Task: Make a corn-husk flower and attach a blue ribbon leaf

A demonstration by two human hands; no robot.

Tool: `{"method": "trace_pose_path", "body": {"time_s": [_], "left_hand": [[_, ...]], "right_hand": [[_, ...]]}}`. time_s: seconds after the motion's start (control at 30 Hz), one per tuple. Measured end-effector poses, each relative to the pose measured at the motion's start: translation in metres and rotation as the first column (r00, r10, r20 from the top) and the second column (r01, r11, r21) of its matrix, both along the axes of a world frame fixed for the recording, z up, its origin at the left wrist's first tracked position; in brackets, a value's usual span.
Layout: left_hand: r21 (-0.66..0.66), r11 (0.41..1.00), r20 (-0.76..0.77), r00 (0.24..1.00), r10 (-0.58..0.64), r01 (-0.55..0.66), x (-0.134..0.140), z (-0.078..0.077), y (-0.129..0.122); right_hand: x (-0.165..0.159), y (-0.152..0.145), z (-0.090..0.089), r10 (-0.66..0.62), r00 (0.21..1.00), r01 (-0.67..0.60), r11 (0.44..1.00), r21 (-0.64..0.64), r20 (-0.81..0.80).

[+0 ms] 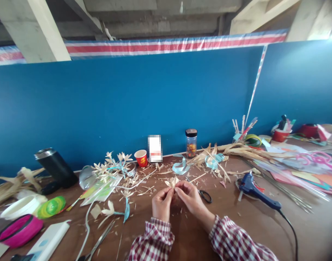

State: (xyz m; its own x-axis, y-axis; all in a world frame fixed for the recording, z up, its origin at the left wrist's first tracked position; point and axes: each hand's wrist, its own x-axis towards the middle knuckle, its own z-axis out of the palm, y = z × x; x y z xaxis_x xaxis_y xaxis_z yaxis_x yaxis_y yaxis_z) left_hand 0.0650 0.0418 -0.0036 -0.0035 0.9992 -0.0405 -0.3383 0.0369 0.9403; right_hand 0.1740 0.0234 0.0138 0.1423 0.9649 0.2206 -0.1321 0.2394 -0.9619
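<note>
A person in checked sleeves sits or stands close to the brown table (225,226), with both hands brought together near the middle. The left hand (160,206) pinches a small pale flower (172,181) of husk-like petals low down between thumb and forefinger. The right hand (193,201) meets it from the right, its thumb and fingertips pressed at the same base. The petals fan out above the fingers; the low grip seems meant to hold them gathered without crushing the tips. How firmly each hand presses cannot be told.

Just right of the right hand lies a dark scissor handle (205,196), partly hidden by it. Farther right, a blue glue gun (254,190) rests on the table, its cord running toward the near edge, probably so that it lies within reach and off the working spot. To the left, a flower with a blue-wrapped stem (119,213) lies apart, and a cluster of pale flowers (123,162) stands beyond it, perhaps set aside to spare the petals. Pale blue ribbon (182,169) curls on the far side, beyond the hands.
</note>
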Motion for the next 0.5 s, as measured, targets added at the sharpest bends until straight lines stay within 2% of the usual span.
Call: {"method": "trace_pose_path", "body": {"time_s": [0.1,0.27,0.5], "left_hand": [[0.052,0.999,-0.04,0.999,0.013,-0.01,0.0007,0.0007,-0.0009],[0.139,0.986,-0.141,0.984,0.109,-0.09,0.0024,0.0017,-0.0019],[0.006,1.0,-0.085,0.996,0.023,-0.023,0.0004,-0.0028,0.001]], "right_hand": [[0.0009,0.0011,-0.001,0.011,0.999,-0.012,0.999,-0.042,-0.031],[0.0028,0.0022,-0.0037,0.026,0.998,-0.03,0.998,-0.049,-0.062],[0.0031,0.0017,-0.0026,-0.007,1.0,0.007,1.0,-0.028,-0.001]]}}
